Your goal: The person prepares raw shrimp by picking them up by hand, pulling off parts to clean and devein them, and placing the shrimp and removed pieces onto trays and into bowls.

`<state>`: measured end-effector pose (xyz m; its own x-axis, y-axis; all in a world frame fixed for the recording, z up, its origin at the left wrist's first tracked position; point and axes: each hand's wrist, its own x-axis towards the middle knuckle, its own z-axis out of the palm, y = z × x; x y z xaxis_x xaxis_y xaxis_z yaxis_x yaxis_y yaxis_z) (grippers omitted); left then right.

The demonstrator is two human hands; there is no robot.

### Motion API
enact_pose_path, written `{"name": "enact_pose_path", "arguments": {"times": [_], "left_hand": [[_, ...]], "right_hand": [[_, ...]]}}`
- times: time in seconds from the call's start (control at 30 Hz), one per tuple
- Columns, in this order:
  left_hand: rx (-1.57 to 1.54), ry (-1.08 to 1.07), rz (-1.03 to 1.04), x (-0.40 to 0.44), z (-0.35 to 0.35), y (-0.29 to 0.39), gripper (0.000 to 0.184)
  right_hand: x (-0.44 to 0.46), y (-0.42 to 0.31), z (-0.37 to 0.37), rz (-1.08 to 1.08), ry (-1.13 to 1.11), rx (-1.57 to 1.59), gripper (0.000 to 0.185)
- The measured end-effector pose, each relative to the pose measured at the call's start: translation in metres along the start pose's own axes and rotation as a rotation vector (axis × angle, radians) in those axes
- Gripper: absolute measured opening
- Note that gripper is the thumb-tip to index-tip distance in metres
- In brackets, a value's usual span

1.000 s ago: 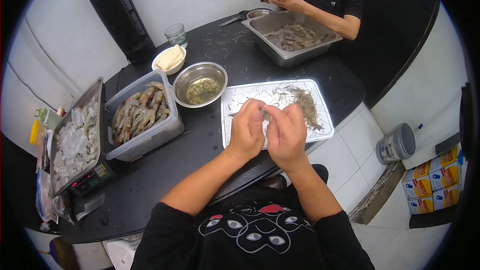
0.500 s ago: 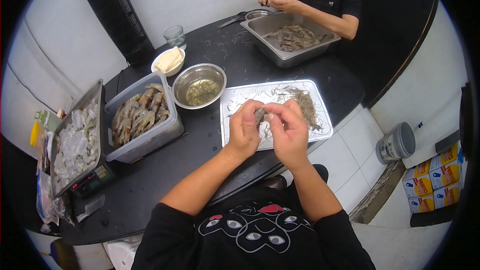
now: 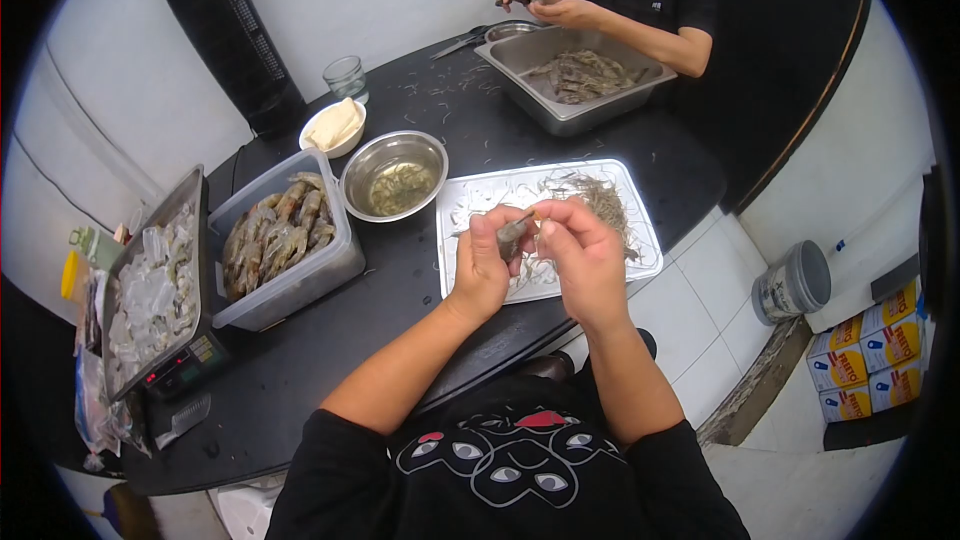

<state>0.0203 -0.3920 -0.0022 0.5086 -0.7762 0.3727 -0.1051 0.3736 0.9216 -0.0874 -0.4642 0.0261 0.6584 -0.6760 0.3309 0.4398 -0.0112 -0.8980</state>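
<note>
Above the white tray [image 3: 462, 285], my left hand [image 3: 482, 265] is closed around a grey shrimp [image 3: 513, 231], whose body shows between thumb and fingers. My right hand [image 3: 588, 265] pinches at the far end of the same shrimp with thumb and forefinger; the fingertips partly hide that end. Beneath my hands, the tray carries pale scraps and, toward its right side, a pile of thin shrimp legs and feelers [image 3: 605, 205]. Left of the tray stands a steel bowl [image 3: 350, 202] of cloudy liquid with greenish bits in it.
A plastic tub [image 3: 345, 265] of whole shrimp stands left, beside a tray of peeled-looking shrimp and ice [image 3: 150, 290] on a scale. A white bowl [image 3: 345, 148] and a glass [image 3: 345, 78] stand behind. Across the table, a co-worker [image 3: 640, 30] holds a shrimp over a steel pan [image 3: 550, 115].
My right fingers have shifted slightly up and right, and more of the shrimp in my left hand now shows. The co-worker's hands have moved a little to the left.
</note>
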Motion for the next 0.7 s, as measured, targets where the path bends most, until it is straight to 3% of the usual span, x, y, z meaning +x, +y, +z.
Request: {"name": "enact_pose_path", "arguments": {"times": [0.57,0.67,0.7], "left_hand": [[-0.055,0.005,-0.01,0.008,-0.008,-0.023,0.064],[-0.006,0.048,-0.098,0.01,-0.013,-0.017,0.058],[0.032,0.061,-0.021,0.013,-0.018,-0.016,0.054]], "right_hand": [[0.043,-0.049,-0.02,-0.173,-0.046,-0.515,0.016],[0.055,-0.06,-0.021,-0.258,-0.093,-0.672,0.017],[0.06,-0.062,-0.02,-0.23,-0.098,-0.671,0.017]]}}
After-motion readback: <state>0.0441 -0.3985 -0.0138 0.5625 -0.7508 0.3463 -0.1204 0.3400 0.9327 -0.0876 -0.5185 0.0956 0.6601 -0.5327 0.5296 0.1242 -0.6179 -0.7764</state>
